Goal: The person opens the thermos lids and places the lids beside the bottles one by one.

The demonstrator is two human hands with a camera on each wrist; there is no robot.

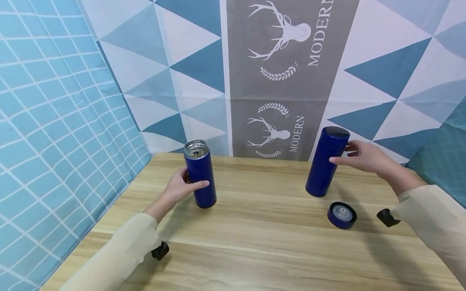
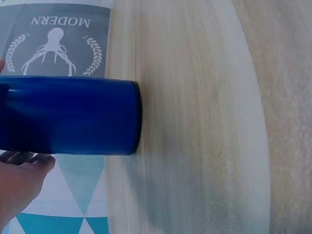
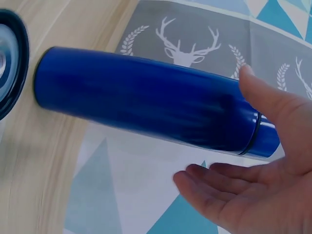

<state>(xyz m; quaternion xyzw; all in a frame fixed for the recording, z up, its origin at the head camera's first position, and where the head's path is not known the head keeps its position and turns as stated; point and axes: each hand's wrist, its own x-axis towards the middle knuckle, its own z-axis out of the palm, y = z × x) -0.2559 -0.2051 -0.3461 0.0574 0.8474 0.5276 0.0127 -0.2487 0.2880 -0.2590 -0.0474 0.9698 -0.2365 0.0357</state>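
At the left of the table stands an open blue thermos bottle [image 1: 202, 173] with a bare steel mouth. My left hand [image 1: 180, 186] holds it round the side, thumb across the front and fingers partly hidden behind. In the left wrist view its lower body [image 2: 73, 117] shows, base against the wood. A second blue thermos bottle [image 1: 322, 169], its lid on, stands at the right. Beside its upper part is my right hand [image 1: 364, 157]; the right wrist view shows the thumb against the bottle and extended fingers [image 3: 209, 195] apart from it. A loose blue lid [image 1: 342, 215] lies inner side up.
Both bottles and the lid are on a wood-grain table [image 1: 255, 242]. Behind it hangs a patterned cloth [image 1: 196, 60] with triangles and deer heads. A blue gridded cloth [image 1: 51, 121] covers the left side. A dark wrist mount [image 1: 388, 217] juts below the right sleeve.
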